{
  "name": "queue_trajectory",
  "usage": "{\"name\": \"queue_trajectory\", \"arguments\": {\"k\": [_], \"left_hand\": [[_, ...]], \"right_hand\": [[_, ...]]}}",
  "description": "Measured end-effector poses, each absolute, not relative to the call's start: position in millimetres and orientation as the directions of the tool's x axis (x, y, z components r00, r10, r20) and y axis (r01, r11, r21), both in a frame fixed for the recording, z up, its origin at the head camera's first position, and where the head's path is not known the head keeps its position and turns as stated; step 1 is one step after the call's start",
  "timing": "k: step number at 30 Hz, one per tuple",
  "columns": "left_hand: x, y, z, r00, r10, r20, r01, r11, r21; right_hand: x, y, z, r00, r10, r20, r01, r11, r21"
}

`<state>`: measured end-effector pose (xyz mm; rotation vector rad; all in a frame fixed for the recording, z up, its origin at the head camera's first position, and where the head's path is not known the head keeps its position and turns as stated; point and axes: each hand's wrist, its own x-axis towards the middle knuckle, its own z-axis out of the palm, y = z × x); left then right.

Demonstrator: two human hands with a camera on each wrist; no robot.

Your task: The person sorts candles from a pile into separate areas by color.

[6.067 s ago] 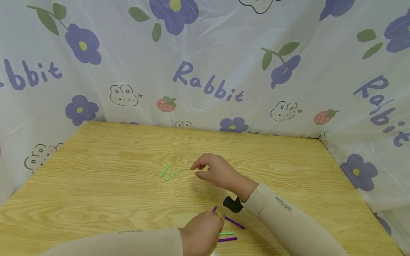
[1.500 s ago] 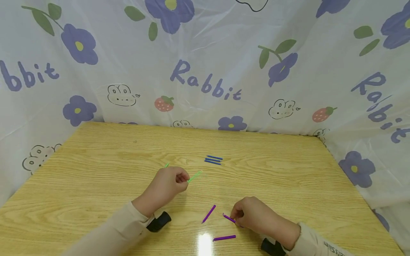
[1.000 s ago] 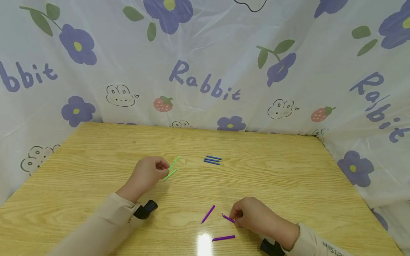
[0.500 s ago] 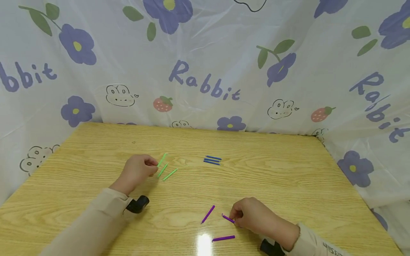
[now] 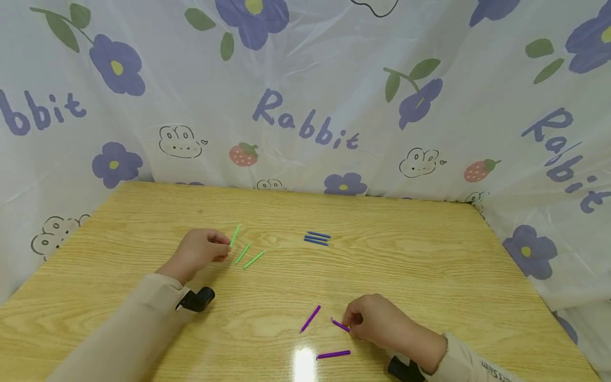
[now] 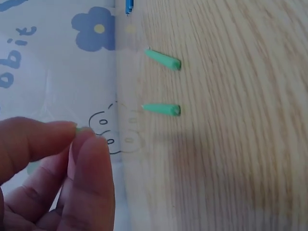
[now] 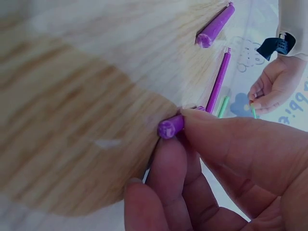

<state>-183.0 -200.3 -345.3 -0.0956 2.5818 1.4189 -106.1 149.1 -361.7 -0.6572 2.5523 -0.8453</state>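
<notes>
My left hand (image 5: 198, 253) pinches a thin green candle (image 5: 235, 235) between thumb and fingertips, holding it tilted at the left. Just right of it, two more green candles (image 5: 254, 260) lie slanted, side by side. In the left wrist view the held candle is almost wholly hidden by the fingers. Near the front, my right hand (image 5: 377, 321) pinches one end of a purple candle (image 7: 171, 127), whose wick end points left. Two other purple candles, one slanted (image 5: 310, 319) and one nearly level (image 5: 333, 355), lie on the table beside that hand.
Three blue candles (image 5: 316, 239) lie in a close row farther back on the wooden table (image 5: 406, 249). A white printed curtain (image 5: 305, 79) hangs behind and around the table. Light glares off the front of the tabletop.
A green candle from the front purple group has travelled in my left hand to the left of the other two. My right hand has moved from the middle to a purple candle and stays there.
</notes>
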Motion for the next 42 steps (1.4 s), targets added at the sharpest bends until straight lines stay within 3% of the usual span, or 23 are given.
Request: {"name": "queue_trajectory", "arguments": {"k": [9, 42], "left_hand": [[-192, -209, -354, -0.967, 0.089, -0.239, -0.173, 0.457, 0.872], [-205, -215, -367, -0.937, 0.166, -0.308, -0.191, 0.495, 0.847]], "right_hand": [[-106, 150, -362, -0.822, -0.535, -0.196, -0.314, 0.712, -0.628], [-105, 151, -363, -0.817, -0.548, -0.179, -0.340, 0.710, -0.617]]}}
